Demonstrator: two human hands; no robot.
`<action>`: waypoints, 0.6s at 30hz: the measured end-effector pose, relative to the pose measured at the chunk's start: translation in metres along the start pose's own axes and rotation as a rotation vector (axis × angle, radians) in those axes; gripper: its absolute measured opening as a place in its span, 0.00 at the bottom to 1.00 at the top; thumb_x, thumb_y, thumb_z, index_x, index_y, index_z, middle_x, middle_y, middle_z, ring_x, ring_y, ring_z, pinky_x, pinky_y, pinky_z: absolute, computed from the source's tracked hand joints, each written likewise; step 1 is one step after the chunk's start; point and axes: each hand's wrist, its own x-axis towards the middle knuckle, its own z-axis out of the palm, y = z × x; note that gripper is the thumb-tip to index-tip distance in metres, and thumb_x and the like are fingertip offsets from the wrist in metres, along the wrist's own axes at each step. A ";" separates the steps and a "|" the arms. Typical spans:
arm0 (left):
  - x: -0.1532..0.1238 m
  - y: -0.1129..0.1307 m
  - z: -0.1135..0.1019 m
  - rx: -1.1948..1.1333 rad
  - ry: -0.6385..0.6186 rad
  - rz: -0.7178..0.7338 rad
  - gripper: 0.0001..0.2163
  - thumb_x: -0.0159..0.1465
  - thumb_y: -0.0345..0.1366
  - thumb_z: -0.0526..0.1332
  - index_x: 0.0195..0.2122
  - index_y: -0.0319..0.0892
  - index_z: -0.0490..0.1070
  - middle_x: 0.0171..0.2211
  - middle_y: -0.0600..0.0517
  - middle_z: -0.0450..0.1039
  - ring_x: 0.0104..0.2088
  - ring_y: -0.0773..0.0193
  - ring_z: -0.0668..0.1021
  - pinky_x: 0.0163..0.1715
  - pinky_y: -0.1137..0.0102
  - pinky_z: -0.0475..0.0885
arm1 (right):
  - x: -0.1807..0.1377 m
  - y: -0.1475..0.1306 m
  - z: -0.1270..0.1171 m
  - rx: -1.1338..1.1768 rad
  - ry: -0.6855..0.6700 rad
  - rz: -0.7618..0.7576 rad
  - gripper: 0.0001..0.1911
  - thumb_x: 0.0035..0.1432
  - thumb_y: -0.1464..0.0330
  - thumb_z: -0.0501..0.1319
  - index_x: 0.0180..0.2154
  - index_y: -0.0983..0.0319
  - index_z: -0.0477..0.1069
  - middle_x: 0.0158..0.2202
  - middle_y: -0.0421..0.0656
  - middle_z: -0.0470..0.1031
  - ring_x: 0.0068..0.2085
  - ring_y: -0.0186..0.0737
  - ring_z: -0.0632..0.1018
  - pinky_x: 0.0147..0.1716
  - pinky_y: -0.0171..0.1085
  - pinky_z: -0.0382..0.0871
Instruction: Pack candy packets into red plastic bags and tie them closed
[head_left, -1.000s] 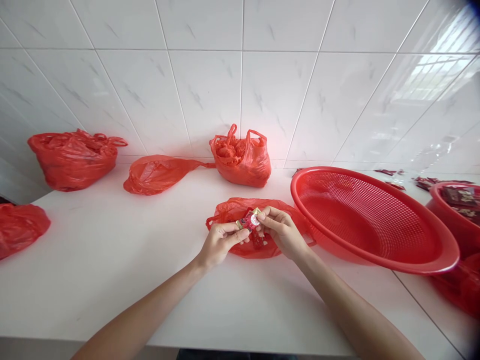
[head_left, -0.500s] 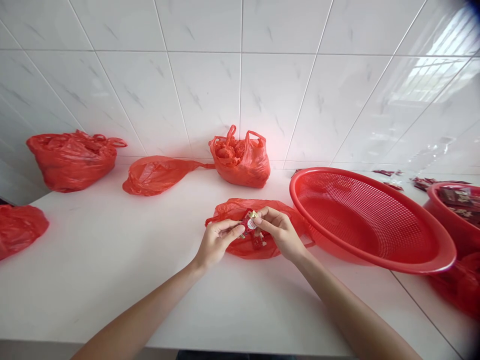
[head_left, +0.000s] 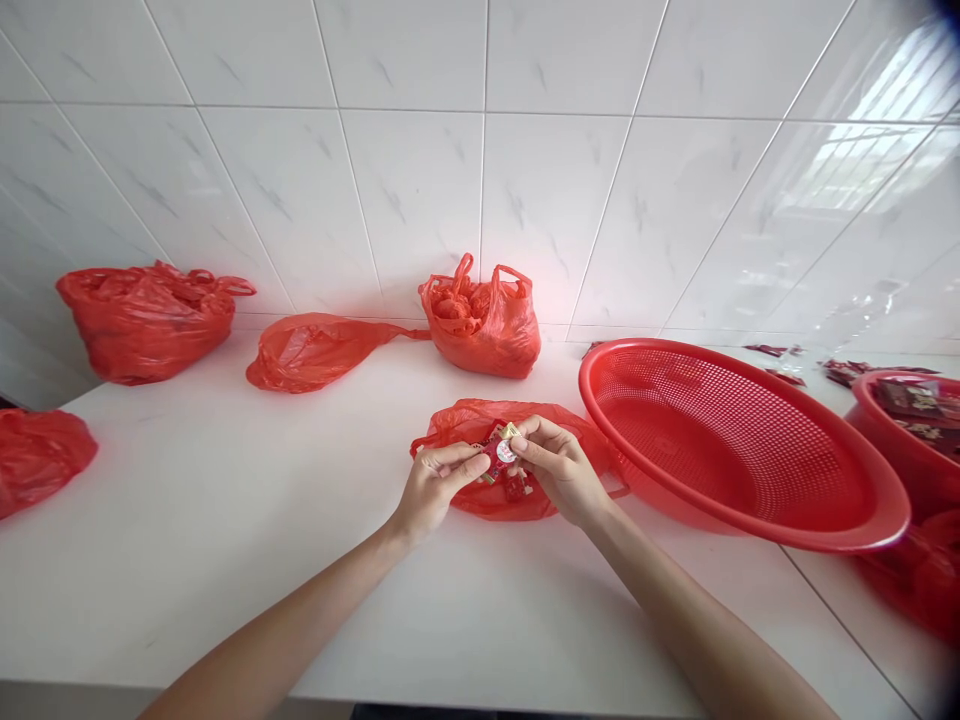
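Between my hands is a small red wrapped packet (head_left: 504, 452) with a round white label and a gold end. My left hand (head_left: 441, 480) pinches its left side between thumb and fingers. On the right, my right hand (head_left: 559, 465) pinches it near the gold end. Both hands are just above a flattened red plastic bag (head_left: 487, 408), on which more small red packets (head_left: 517, 487) lie, partly covered by my fingers. What is inside the packet cannot be seen.
A big red mesh basket (head_left: 675, 455) stands at the right, beside a red tub (head_left: 900, 455) of dark packets. Along the tiled wall are a full red bag (head_left: 487, 335), a limp red bag (head_left: 307, 352) and another full bag (head_left: 150, 325). One more bag (head_left: 41, 460) lies far left.
Almost nothing differs. Both hands keep their pinch on the packet, and the whole view has shifted very slightly.
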 end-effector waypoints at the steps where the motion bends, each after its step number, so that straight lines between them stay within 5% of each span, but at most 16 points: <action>1: 0.000 -0.001 0.000 0.010 0.018 -0.004 0.10 0.65 0.43 0.64 0.34 0.43 0.82 0.30 0.53 0.76 0.33 0.65 0.73 0.38 0.70 0.69 | 0.000 0.001 -0.001 -0.027 0.008 -0.010 0.10 0.58 0.62 0.69 0.33 0.60 0.72 0.33 0.39 0.78 0.29 0.33 0.75 0.29 0.35 0.66; 7: -0.001 -0.006 0.000 0.079 0.108 0.010 0.11 0.62 0.43 0.67 0.41 0.44 0.82 0.34 0.50 0.78 0.38 0.60 0.76 0.41 0.68 0.70 | 0.001 0.005 -0.006 -0.087 0.033 -0.060 0.10 0.55 0.62 0.70 0.34 0.60 0.73 0.31 0.40 0.78 0.27 0.34 0.74 0.23 0.33 0.65; 13: 0.000 -0.007 0.000 0.076 0.100 -0.010 0.12 0.63 0.44 0.66 0.42 0.44 0.82 0.32 0.51 0.77 0.36 0.62 0.75 0.40 0.69 0.70 | 0.002 0.003 -0.009 -0.084 0.048 -0.056 0.08 0.57 0.62 0.69 0.36 0.59 0.77 0.35 0.41 0.80 0.31 0.34 0.77 0.34 0.36 0.71; 18: 0.000 -0.008 -0.001 0.084 0.062 -0.016 0.12 0.65 0.44 0.65 0.42 0.43 0.82 0.32 0.52 0.77 0.36 0.63 0.74 0.39 0.69 0.69 | 0.002 0.000 -0.008 -0.163 0.127 -0.068 0.09 0.56 0.61 0.70 0.32 0.60 0.77 0.31 0.40 0.79 0.29 0.33 0.75 0.29 0.34 0.70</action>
